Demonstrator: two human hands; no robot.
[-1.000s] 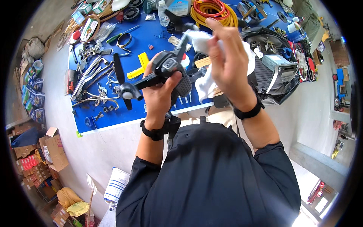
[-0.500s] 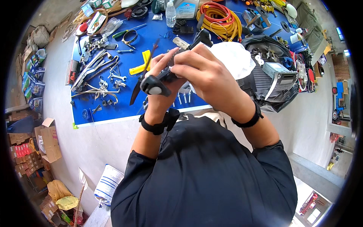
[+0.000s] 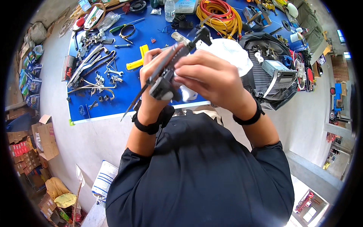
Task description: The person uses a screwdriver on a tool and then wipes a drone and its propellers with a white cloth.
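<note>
A black device [image 3: 163, 85] with chunky ends and long thin dark blades is held up in front of my chest, above the table's near edge; its exact kind is unclear. My left hand [image 3: 149, 83] is closed round its lower side, partly hidden behind it. From the other side, my right hand [image 3: 213, 77] presses bent fingertips against the device's middle. A small white bit shows at those fingertips, too small to name. Beneath the hands lies a white cloth-like piece [image 3: 188, 94]. A yellow handle-shaped part [image 3: 138, 59] rests left of my left hand.
The blue table [image 3: 124, 89] carries wrenches, metal rods and fittings at left. A water bottle [image 3: 169, 10] and a coiled yellow-red hose [image 3: 219, 20] stand at the back. To the right are a white cloth [image 3: 230, 56] and a black bag [image 3: 272, 49] with a boxy metal unit [image 3: 281, 77] on it.
The device has turned in my hands, its blade now slanting from lower left to upper right. My left hand has shifted slightly left, and my right hand has moved a little lower.
</note>
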